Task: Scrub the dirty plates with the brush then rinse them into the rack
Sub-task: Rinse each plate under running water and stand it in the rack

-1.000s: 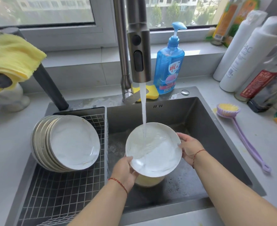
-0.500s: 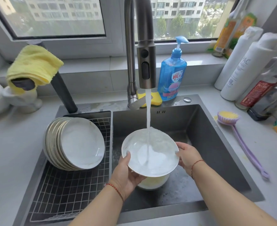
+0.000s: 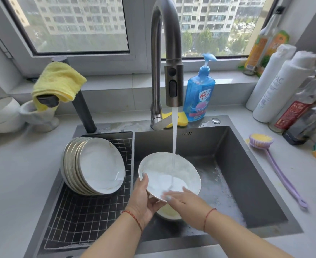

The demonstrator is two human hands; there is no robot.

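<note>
A white plate (image 3: 164, 170) is held over the sink under the running water from the faucet (image 3: 173, 81). My left hand (image 3: 144, 198) grips its left rim from below, thumb on the inside. My right hand (image 3: 183, 199) lies with blurred, straight fingers on the plate's near inner edge. Several washed plates (image 3: 97, 164) lean upright in the wire rack (image 3: 82, 220) on the left. The purple long-handled brush (image 3: 272, 161) lies on the counter right of the sink. Another dish (image 3: 169, 213) sits under the held plate, mostly hidden.
The sink basin (image 3: 246, 183) is wet. A blue soap bottle (image 3: 198, 94) and yellow sponge (image 3: 181, 118) stand behind it. Bottles (image 3: 283, 86) crowd the right counter. A yellow cloth (image 3: 58, 82) hangs on a dark spout at left, beside white cups (image 3: 2, 114).
My right hand left the plate's right rim and moved onto its inner near edge. The plate shifted left and tilted flatter under the stream. The camera view rose.
</note>
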